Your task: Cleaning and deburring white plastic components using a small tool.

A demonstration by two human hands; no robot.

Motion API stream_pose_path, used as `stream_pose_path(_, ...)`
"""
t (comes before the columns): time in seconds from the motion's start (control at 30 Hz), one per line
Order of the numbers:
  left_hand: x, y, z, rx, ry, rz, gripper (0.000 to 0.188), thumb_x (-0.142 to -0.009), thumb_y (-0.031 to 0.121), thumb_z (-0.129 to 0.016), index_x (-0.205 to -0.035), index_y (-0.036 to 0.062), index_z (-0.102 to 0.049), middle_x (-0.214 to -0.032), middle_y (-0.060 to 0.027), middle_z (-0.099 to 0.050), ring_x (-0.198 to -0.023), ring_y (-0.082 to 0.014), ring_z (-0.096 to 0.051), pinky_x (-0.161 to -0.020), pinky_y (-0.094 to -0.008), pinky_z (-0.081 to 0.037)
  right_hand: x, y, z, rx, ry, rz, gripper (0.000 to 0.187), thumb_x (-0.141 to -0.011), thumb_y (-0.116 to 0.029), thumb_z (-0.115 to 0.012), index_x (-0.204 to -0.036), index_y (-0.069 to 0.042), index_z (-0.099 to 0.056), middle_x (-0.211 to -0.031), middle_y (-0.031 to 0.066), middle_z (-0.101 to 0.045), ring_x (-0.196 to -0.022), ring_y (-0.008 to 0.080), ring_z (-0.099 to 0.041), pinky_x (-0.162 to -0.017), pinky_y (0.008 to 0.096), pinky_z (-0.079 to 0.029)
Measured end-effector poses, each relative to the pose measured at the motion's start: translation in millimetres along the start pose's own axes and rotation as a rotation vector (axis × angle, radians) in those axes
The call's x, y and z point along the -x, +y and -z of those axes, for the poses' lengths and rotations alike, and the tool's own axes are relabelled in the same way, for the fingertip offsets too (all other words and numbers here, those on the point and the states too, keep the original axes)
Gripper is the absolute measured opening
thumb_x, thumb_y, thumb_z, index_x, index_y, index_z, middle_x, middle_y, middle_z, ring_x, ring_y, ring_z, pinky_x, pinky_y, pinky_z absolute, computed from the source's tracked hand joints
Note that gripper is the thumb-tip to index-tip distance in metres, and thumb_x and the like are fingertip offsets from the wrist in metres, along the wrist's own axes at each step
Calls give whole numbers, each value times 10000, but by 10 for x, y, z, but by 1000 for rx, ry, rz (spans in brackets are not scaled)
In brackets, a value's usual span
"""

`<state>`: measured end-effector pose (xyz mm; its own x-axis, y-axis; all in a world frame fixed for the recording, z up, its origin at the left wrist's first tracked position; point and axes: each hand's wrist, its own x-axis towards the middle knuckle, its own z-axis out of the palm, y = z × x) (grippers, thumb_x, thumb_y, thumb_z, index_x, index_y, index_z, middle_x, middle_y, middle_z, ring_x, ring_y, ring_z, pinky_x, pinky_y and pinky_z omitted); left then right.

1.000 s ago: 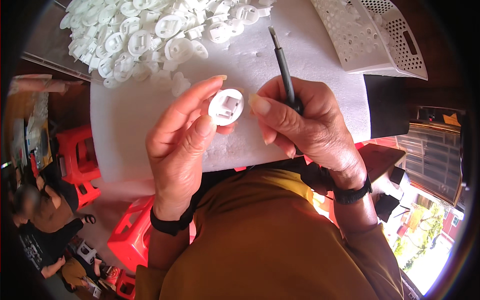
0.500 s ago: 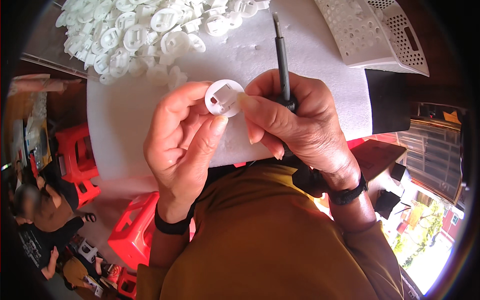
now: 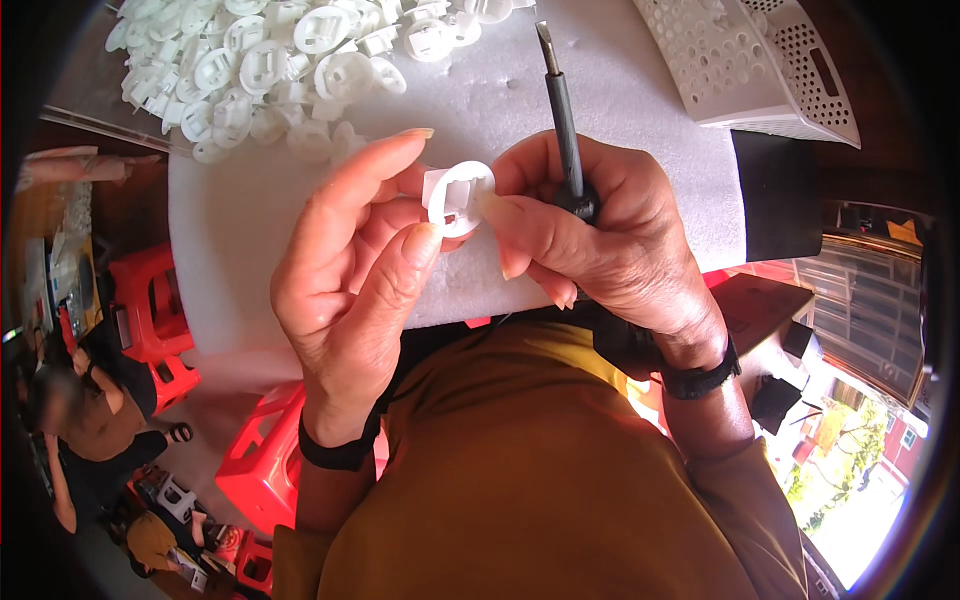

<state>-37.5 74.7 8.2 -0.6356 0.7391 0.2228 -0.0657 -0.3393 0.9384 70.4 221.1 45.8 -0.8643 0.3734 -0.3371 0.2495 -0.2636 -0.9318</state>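
Observation:
A round white plastic part (image 3: 484, 180) with a square housing on its back stands tilted between my two hands above the padded table. The thumb and a bent finger of my left hand (image 3: 345, 265) pinch its lower left side, while the index finger is raised off it. My right hand (image 3: 625, 235) grips the part's right rim between thumb and finger. That same hand also keeps a screwdriver (image 3: 565, 135) in its curled fingers, with the dark shaft and flat metal tip pointing up and away; most of the handle is hidden by the hand.
A heap of similar white plastic parts (image 3: 235, 70) covers the far left of the white foam sheet (image 3: 500, 110). At the far right stands a perforated white basket (image 3: 720, 70). Red stools (image 3: 265, 460) are at the lower left, with other people (image 3: 100, 415) beyond.
The round white part has turned, so its back housing now shows at the left. My left index finger has lifted off it, and the left hand has shifted slightly left.

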Motion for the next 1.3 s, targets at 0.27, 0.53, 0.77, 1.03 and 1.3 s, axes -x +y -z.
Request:
stream_pose_path(0.27, 0, -57, 52, -183, -52, -75, 320, -882, -50, -566, -1202, -71, -569, -1181, -128, -534, -961, -150, -576, -857, -281, -490, 8, 36, 64, 9, -68, 7, 188, -860, -95, -686, -980, 18, -593, -674, 43, -611, -486, 38, -481, -429, 184, -367)
stream_pose_path(0.53, -1, -53, 27, -216, -70, -102, 308, -889, -34, -566, -1195, -66, -576, -1167, -128, -542, -925, -137, -573, -824, -267, -510, 5, 40, 58, 66, -60, 43, 176, -853, -70, -689, -972, 19, -595, -689, 41, -620, -498, 33, -490, -435, 181, -378)
stream_pose_path(0.77, 14, -46, -7, -245, -31, -84, 291, -893, -24, -561, -1180, -58, -595, -1130, -123, -566, -890, -137, -588, -793, -269, -526, 7, 106, 55, 123, -47, 119, 152, -854, -62, -680, -957, 14, -597, -706, 31, -628, -513, 28, -491, -439, 181, -387)
stream_pose_path(1.03, 14, -49, -38, -313, -11, -103, 281, -889, -7, -571, -1163, -53, -612, -1105, -124, -586, -868, -137, -598, -774, -264, -528, 9, 122, 81, 207, -50, 163, 120, -867, -73, -667, -932, -1, -597, -738, 29, -645, -524, 26, -506, -446, 183, -403)
stream_pose_path(1.3, 9, -70, -57, -304, -14, -81, 292, -886, -19, -550, -1170, -52, -610, -1096, -123, -591, -862, -142, -607, -755, -260, -520, 20, 137, 107, 239, -44, 195, 114, -878, -85, -659, -929, -5, -593, -710, 17, -629, -520, 25, -505, -451, 185, -402)
